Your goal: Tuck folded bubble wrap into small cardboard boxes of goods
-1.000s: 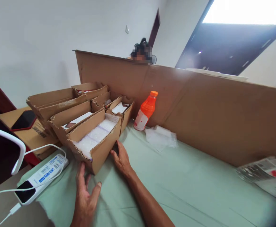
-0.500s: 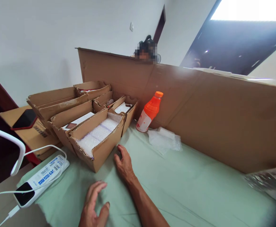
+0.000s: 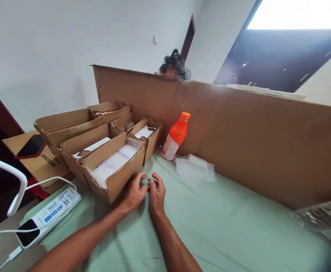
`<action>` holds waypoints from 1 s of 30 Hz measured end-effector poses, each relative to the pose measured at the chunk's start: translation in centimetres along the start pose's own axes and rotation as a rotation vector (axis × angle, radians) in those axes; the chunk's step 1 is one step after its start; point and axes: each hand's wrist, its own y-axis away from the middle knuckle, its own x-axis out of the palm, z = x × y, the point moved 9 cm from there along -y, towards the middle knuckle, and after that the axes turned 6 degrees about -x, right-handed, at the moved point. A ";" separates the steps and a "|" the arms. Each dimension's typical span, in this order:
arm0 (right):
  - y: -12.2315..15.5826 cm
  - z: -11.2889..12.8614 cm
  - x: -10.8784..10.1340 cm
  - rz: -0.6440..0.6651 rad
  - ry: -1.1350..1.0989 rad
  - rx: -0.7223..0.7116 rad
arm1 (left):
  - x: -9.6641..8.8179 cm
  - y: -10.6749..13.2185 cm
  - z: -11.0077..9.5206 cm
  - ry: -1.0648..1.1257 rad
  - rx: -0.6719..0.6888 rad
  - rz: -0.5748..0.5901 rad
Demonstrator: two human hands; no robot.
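Note:
My left hand (image 3: 135,193) is beside the front cardboard box (image 3: 128,172), low at its right side. Its fingers are loosely curved with a gap to the thumb, and nothing shows in them. Whether it touches the box I cannot tell. Close by, over the green cloth (image 3: 219,223), my right hand (image 3: 157,194) has bent fingers held apart, holding nothing visible. The fingertips of both hands almost meet. Inside the front box lies a bubble-wrapped bundle (image 3: 115,162). An orange-capped bottle of orange-red drink (image 3: 177,136) stands beyond my hands, with clear bubble wrap (image 3: 195,169) in front of it.
Several more open cardboard boxes (image 3: 69,117) stand behind the front one, some with white boxes inside. A tall cardboard panel (image 3: 253,139) borders the back; a person's head shows above it. At left lies a white power bank (image 3: 50,213) with cables. Crumpled clear plastic (image 3: 321,219) lies at right.
My left hand has reached forward from the near edge to the front box, coming beside my right hand. My right hand has shifted slightly right. The view has tilted a little.

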 end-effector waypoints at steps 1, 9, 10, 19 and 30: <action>-0.1 -0.1 -0.3 -0.020 -0.003 0.005 | 0.6 -0.7 0.7 0.003 -0.001 -0.002; 0.1 0.9 -0.5 -0.020 0.017 -0.044 | 1.7 -1.3 2.6 0.046 0.051 0.011; 0.1 1.4 -0.6 -0.017 0.021 -0.045 | 1.7 -1.2 2.6 0.047 0.059 0.012; -3.3 21.2 5.6 0.355 0.391 -0.604 | 1.9 -1.1 2.0 0.005 0.143 -0.031; -5.1 22.8 18.7 1.181 1.428 -0.598 | 2.5 -1.4 2.1 0.007 0.209 -0.019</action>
